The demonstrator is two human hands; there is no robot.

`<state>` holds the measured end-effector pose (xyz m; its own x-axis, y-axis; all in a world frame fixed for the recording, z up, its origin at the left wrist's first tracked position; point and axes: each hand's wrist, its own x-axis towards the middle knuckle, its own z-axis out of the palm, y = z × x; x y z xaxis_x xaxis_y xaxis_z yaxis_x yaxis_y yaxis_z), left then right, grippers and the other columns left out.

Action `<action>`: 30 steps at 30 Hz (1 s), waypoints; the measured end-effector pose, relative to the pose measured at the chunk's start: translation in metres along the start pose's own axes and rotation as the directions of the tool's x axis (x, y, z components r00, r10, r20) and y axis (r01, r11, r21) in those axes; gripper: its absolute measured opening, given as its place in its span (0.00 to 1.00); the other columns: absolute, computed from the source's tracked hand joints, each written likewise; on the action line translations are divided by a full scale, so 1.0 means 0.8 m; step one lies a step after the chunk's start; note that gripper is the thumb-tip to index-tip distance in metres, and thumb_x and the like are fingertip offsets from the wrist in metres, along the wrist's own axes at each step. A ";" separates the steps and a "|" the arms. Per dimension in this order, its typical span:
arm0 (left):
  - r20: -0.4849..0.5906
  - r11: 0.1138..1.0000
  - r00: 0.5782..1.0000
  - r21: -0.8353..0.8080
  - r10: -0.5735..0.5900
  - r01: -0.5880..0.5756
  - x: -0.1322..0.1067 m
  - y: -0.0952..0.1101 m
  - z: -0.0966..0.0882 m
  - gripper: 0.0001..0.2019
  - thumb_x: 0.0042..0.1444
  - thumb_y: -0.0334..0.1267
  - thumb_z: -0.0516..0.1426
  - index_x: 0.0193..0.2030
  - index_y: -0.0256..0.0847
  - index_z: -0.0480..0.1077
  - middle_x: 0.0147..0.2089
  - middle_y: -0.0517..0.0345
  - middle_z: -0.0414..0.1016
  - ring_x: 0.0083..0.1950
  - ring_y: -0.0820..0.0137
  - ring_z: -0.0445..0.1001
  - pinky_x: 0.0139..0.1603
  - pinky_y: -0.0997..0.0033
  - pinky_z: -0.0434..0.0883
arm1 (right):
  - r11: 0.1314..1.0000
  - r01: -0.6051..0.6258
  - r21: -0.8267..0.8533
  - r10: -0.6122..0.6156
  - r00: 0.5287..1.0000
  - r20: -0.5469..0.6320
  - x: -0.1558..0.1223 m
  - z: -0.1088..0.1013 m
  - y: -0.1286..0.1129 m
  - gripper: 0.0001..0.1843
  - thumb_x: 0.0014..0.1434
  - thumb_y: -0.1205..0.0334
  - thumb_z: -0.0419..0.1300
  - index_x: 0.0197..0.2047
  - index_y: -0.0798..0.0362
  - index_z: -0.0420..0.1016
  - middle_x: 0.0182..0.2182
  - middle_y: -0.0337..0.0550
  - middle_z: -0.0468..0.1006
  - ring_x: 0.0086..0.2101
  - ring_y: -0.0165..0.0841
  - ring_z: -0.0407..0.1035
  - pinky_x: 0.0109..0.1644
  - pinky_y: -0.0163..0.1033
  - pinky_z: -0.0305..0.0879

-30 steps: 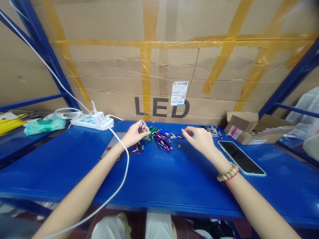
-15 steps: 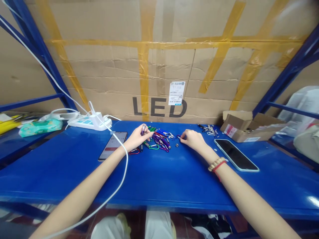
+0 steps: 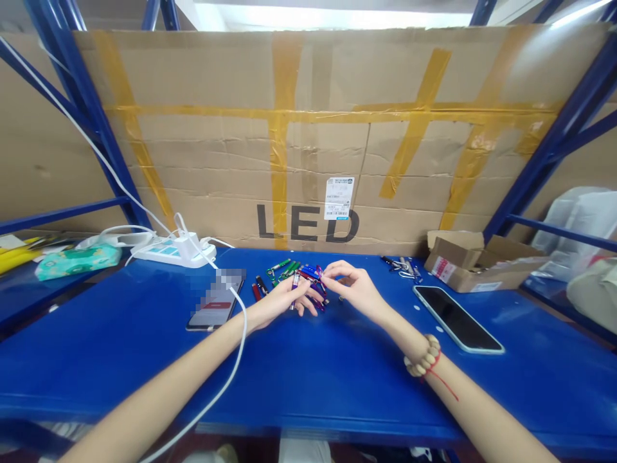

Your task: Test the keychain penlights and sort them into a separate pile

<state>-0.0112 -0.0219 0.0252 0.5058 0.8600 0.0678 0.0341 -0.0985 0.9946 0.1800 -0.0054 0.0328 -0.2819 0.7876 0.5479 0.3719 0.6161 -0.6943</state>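
My left hand [image 3: 285,298] holds a small purple tube with a silver end [image 3: 295,280], which looks like a keychain flashlight, upright between thumb and fingers. Close by on the right, my right hand [image 3: 354,287] pinches a purple carabiner clip [image 3: 320,273] by the left hand's fingertips. Whether clip and tube are joined cannot be made out. Behind and beneath the hands lies a pile of similar tubes: blue ones [image 3: 312,270], green ones [image 3: 281,265], and a dark red one [image 3: 256,292] to the left. The left hand partly covers this pile.
A phone [image 3: 207,315] and a white power strip [image 3: 200,257] are at left; a white cable [image 3: 240,357] crosses my left forearm. At right are another phone [image 3: 457,319], an open carton [image 3: 501,263] and several loose clips [image 3: 405,267]. A large cardboard sheet [image 3: 216,161] stands behind.
My right hand has moved left from the table to my left hand, bringing the purple clip. My left hand has shifted right with the tube, its fingers spreading. The view has tilted up.
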 end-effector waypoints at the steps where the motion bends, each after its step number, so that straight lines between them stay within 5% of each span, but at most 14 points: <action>1: -0.006 1.000 1.000 -0.019 0.009 -0.009 0.000 0.001 -0.002 0.19 0.58 0.52 0.52 0.39 0.33 0.68 0.43 0.44 0.77 0.32 0.72 0.76 0.29 0.76 0.65 | 0.999 -0.002 0.034 0.002 1.000 -0.007 0.000 0.000 0.000 0.17 0.53 0.46 0.59 0.28 0.53 0.76 0.34 0.46 0.77 0.36 0.34 0.72 0.34 0.37 0.69; 7: -0.008 0.998 0.999 -0.030 0.051 -0.051 0.002 0.002 -0.004 0.16 0.56 0.49 0.56 0.35 0.36 0.62 0.44 0.45 0.76 0.35 0.70 0.77 0.29 0.75 0.65 | 0.992 -0.039 0.117 0.041 0.999 -0.013 -0.002 0.001 0.003 0.18 0.53 0.46 0.59 0.31 0.54 0.75 0.32 0.44 0.76 0.32 0.32 0.69 0.36 0.38 0.67; 13: -0.025 0.991 0.999 -0.123 0.046 -0.049 0.003 -0.001 -0.002 0.22 0.50 0.47 0.62 0.29 0.42 0.50 0.26 0.63 0.71 0.31 0.71 0.77 0.28 0.76 0.63 | 0.997 0.003 0.081 -0.010 0.996 0.087 -0.010 0.018 -0.006 0.13 0.52 0.51 0.62 0.29 0.53 0.76 0.31 0.42 0.73 0.28 0.29 0.66 0.30 0.36 0.64; 19: 0.066 0.991 0.994 0.088 0.091 -0.097 0.004 0.001 -0.016 0.21 0.52 0.51 0.59 0.28 0.41 0.52 0.24 0.62 0.69 0.28 0.72 0.74 0.30 0.73 0.66 | 0.998 0.066 0.006 -0.066 0.990 0.128 -0.015 0.022 -0.010 0.09 0.52 0.56 0.62 0.30 0.53 0.72 0.28 0.40 0.70 0.26 0.28 0.64 0.29 0.35 0.62; 26: 0.053 0.988 0.996 0.138 0.066 -0.073 0.003 -0.004 -0.014 0.22 0.50 0.52 0.60 0.27 0.41 0.51 0.21 0.70 0.57 0.20 0.80 0.60 0.21 0.78 0.57 | 0.993 0.116 -0.034 -0.105 0.966 0.234 -0.023 0.019 -0.007 0.22 0.57 0.56 0.58 0.55 0.50 0.64 0.41 0.43 0.74 0.29 0.28 0.69 0.30 0.34 0.66; 30: 0.034 0.990 0.997 0.122 0.062 -0.066 0.004 -0.004 -0.012 0.22 0.50 0.54 0.59 0.29 0.40 0.53 0.25 0.70 0.53 0.23 0.82 0.56 0.23 0.79 0.56 | 0.955 0.271 -0.116 -0.234 0.936 0.264 -0.025 0.019 -0.005 0.20 0.62 0.57 0.54 0.56 0.50 0.68 0.36 0.44 0.76 0.32 0.31 0.69 0.37 0.38 0.68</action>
<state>-0.0184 -0.0142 0.0227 0.5359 0.8347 0.1267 0.1057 -0.2152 0.9708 0.1708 -0.0233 0.0177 -0.5839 0.5952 0.5520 0.3817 0.8015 -0.4604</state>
